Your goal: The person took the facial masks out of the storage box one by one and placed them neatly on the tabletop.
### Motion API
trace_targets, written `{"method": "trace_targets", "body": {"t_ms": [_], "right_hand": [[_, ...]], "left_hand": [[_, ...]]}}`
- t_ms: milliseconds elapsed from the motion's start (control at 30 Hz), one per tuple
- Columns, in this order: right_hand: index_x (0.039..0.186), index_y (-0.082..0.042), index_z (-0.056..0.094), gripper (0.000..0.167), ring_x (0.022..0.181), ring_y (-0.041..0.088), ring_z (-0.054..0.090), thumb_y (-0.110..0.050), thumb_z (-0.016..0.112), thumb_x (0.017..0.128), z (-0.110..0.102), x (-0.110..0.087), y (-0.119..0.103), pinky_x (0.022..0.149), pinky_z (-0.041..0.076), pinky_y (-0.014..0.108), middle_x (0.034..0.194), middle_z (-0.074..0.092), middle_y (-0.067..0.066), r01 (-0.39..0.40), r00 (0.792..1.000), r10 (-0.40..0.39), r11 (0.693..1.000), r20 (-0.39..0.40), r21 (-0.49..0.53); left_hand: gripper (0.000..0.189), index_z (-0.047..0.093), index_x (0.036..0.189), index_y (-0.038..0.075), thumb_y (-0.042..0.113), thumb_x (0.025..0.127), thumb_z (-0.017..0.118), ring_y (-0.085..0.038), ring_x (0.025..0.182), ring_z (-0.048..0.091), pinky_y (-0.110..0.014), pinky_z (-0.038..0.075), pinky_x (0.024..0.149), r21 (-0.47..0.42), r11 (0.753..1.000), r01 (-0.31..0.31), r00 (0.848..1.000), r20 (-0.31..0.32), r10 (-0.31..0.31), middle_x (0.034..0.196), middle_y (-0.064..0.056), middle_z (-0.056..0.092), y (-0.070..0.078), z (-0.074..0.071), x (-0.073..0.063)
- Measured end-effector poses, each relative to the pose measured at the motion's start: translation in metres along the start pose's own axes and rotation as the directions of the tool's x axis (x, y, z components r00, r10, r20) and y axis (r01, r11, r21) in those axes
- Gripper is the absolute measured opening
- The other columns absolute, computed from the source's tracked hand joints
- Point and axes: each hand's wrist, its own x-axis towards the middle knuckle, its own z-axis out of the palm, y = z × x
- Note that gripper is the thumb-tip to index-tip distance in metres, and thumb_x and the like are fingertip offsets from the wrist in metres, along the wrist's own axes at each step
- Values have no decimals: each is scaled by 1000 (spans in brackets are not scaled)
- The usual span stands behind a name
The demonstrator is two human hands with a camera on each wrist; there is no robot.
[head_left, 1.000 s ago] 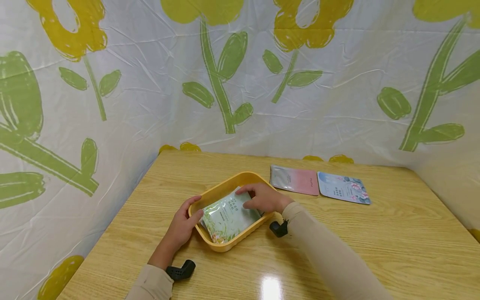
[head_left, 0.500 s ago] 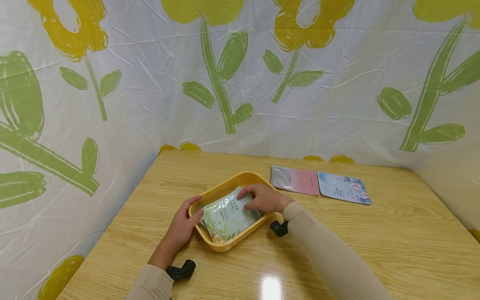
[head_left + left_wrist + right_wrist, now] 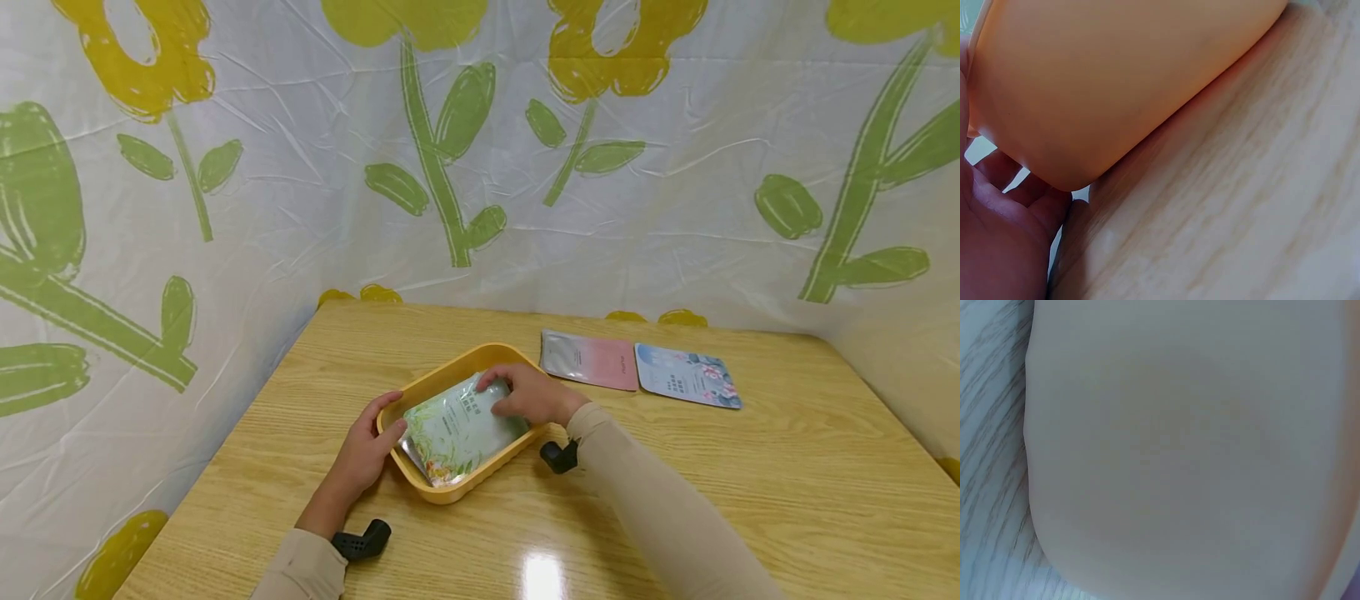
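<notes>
A yellow plastic basket [image 3: 491, 477] stands on the table with a pale green sheet mask packet [image 3: 450, 433] inside. Below that packet, a silvery edge of another packet [image 3: 413, 457] shows at the left end. My left hand [image 3: 365, 454] grips the basket's left end, thumb over the rim and fingers outside. In the left wrist view those fingers curl under the basket's outer wall [image 3: 1116, 81]. My right hand [image 3: 531, 395] reaches over the far right rim and pinches the green packet's upper right part. The basket's wall [image 3: 1179, 450] fills the right wrist view, hiding the fingertips.
A pink and silver packet [image 3: 588, 360] lies flat on the wooden table [image 3: 750, 492], behind and right of the basket. Beside it lies a blue floral packet [image 3: 688, 376]. A flower-printed cloth [image 3: 525, 250] hangs behind the table.
The green packet has shifted slightly right in the basket, baring more of the silvery packet beneath it. My right hand has moved a little right with it. My left hand stays put.
</notes>
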Motion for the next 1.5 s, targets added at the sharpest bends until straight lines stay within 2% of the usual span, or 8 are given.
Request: {"method": "trace_targets", "body": {"t_ms": [167, 333, 500, 733, 900, 1033, 1167, 1500], "right_hand": [[117, -13, 70, 33, 104, 26, 51, -4, 71, 86, -3, -1, 3, 86, 46, 36, 121, 62, 8, 10, 997, -8, 1000, -74, 27], [123, -8, 68, 35, 93, 23, 57, -6, 70, 88, -5, -5, 7, 76, 52, 33, 115, 64, 11, 27, 990, -13, 994, -142, 103], [126, -4, 66, 37, 89, 20, 62, -7, 71, 90, -6, -8, 10, 75, 55, 33, 112, 68, 12, 67, 979, -29, 980, -202, 187], [128, -6, 66, 36, 93, 22, 58, -11, 71, 92, -9, -18, 12, 79, 50, 34, 125, 65, 10, 119, 954, -71, 981, -291, 150], [129, -4, 65, 37, 89, 23, 55, -13, 71, 94, -13, -28, 14, 74, 48, 31, 129, 62, 12, 140, 941, -80, 977, -327, 162], [129, -3, 64, 38, 79, 23, 52, -12, 72, 93, -17, -38, 16, 67, 46, 29, 114, 65, 12, 148, 931, -78, 974, -355, 172], [129, 0, 63, 38, 77, 22, 55, -10, 72, 93, -21, -51, 21, 64, 48, 27, 105, 66, 13, 147, 924, -71, 973, -376, 179], [134, 3, 59, 43, 84, 21, 62, -10, 69, 95, -35, -85, 42, 68, 53, 26, 113, 66, 18, 113, 919, -13, 966, -394, 232]], "left_hand": [[49, 43, 149, 10, 16, 102, 58, -35, 137, 42, -44, 44, 105, 2, 1000, -1, 1000, -7, 1, 155, -18, 35, 0, 1, 1], [48, 44, 148, 9, 15, 102, 58, -34, 140, 38, -47, 40, 108, 10, 1000, -1, 1000, -14, 2, 156, -18, 34, 0, 1, 2], [48, 44, 147, 8, 14, 102, 58, -33, 142, 35, -46, 34, 112, 17, 1000, -6, 1000, -19, 7, 155, -18, 35, 0, 0, 3], [48, 44, 148, 8, 14, 102, 57, -33, 143, 35, -47, 33, 112, 31, 999, -7, 1000, -16, 7, 156, -18, 35, 0, 1, 3], [47, 44, 147, 8, 13, 103, 57, -33, 143, 33, -46, 32, 113, 36, 999, -14, 1000, -16, 14, 156, -17, 35, 0, 0, 3], [47, 44, 147, 8, 14, 103, 57, -33, 144, 33, -47, 32, 113, 37, 999, -12, 1000, -12, 12, 156, -17, 34, 1, 0, 3], [47, 44, 147, 9, 16, 103, 57, -33, 143, 34, -46, 33, 113, 36, 999, -7, 1000, -9, 7, 156, -17, 35, 1, 0, 2], [47, 43, 148, 10, 17, 103, 56, -33, 144, 32, -46, 32, 114, 50, 999, -1, 1000, -5, 1, 157, -16, 33, 2, -1, 2]]}}
